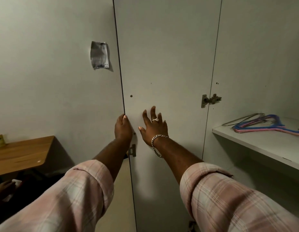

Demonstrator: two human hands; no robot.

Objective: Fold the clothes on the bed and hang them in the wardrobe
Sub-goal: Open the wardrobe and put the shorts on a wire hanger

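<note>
A white wardrobe door [167,56] stands swung open in front of me, its inner face toward me, hinged at the right. My left hand [122,129] grips the door's free left edge, fingers wrapped round it. My right hand [153,126], wearing a ring and a chain bracelet, lies flat on the door's inner face with fingers spread. Inside the wardrobe at the right, several pink, blue and wire hangers [262,123] lie on a white shelf [256,144]. No clothes or bed are in view.
A white wall [53,72] with a crumpled paper [99,55] stuck on it is at the left. A wooden desk [21,154] stands at the lower left, with dark things and another person's hand [4,188] below it. A metal hinge [210,99] joins the door to the wardrobe.
</note>
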